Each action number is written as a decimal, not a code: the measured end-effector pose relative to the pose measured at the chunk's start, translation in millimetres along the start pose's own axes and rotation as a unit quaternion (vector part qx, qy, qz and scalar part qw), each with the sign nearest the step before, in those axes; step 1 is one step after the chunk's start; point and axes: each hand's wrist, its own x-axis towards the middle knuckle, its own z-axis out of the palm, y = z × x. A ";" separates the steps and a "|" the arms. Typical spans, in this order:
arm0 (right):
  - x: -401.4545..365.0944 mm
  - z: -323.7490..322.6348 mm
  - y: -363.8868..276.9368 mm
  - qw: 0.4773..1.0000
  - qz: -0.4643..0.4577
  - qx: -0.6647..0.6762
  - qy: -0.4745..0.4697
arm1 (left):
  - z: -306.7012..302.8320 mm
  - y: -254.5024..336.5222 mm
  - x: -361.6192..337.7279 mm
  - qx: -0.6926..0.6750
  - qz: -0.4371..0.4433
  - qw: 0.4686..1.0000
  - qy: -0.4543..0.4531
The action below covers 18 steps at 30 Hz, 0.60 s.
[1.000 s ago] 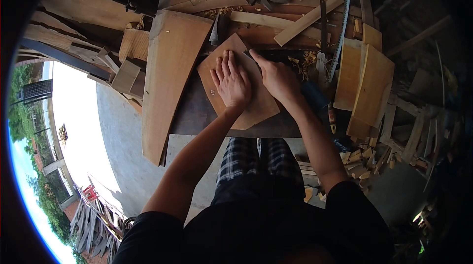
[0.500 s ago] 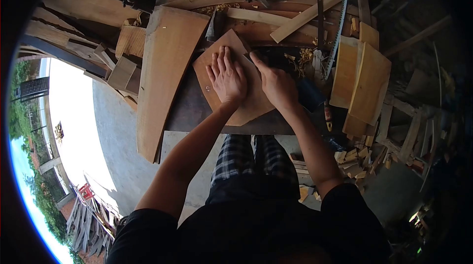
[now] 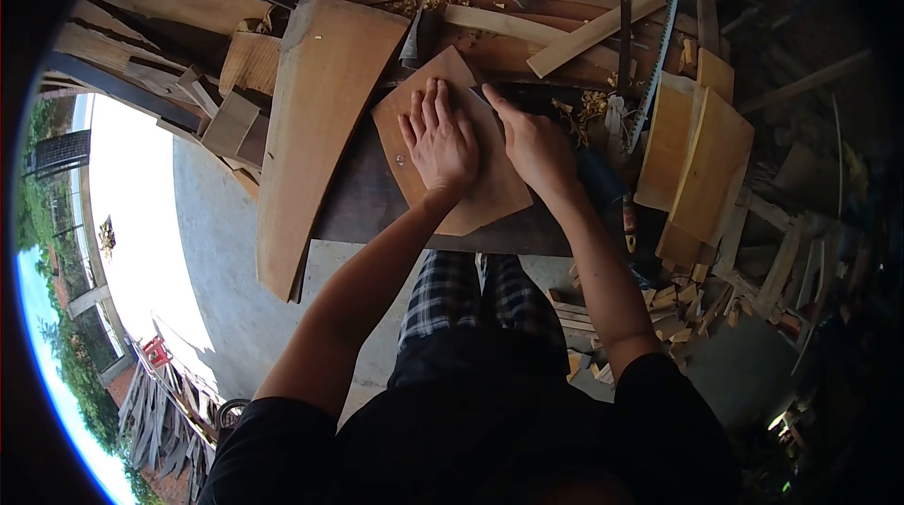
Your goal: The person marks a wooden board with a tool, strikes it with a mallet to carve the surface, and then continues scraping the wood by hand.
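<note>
Wooden panel: found lying flat on the dark workbench, directly in front of the person, with one pointed corner turned away from the body.

Hands: the left hand is spread open and pressed palm-down on the middle of the panel, fingers straight and close together. The right hand is laid on the panel's right edge, its index finger stretched along that edge toward the far corner and the other fingers curled in. Whether a thin marking tool is pinched there cannot be told.

Progress, as judged: the panel is already cut to outline, and it is being pinned down while its right edge is traced or checked. No fresh line, cut or joint can be made out on the face. No fitting or fastening is seen.

Materials and shapes: the panel is thin, reddish-brown, smooth-faced and many-sided, with straight edges and one small pale spot near its left edge. A long curved board of similar wood is laid just beside it on the left, overhanging the bench. Pale straight slats are crossed at the far side. A toothed saw blade is stood near stacked curved boards on the right. Curled shavings are scattered near the right hand, and blocky offcuts are heaped on the floor.
</note>
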 end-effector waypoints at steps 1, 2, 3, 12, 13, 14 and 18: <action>20.6 -3.6 -5.1 1.000 0.017 0.003 -0.009 | 0.1 1.9 5.2 0.004 0.013 1.000 0.012; 43.9 8.4 0.2 1.000 0.001 -0.008 0.012 | 1.4 2.0 5.5 -0.002 0.008 1.000 0.014; 50.9 5.8 -0.6 1.000 -0.001 -0.007 0.014 | 1.8 2.2 7.0 -0.001 0.009 1.000 0.016; -22.3 -12.4 -1.1 1.000 0.009 -0.010 -0.014 | -0.6 2.8 5.9 -0.022 0.002 1.000 0.008; -9.8 -12.6 -3.7 0.999 0.016 -0.031 -0.016 | -1.2 3.9 6.0 -0.024 0.006 1.000 0.010; -0.4 -10.6 -3.5 0.999 0.015 -0.032 -0.011 | -0.6 4.1 6.0 -0.029 0.004 0.999 0.013; -12.2 -14.2 -0.8 0.999 0.010 -0.037 -0.012 | 0.2 4.1 7.8 -0.035 -0.008 0.999 0.009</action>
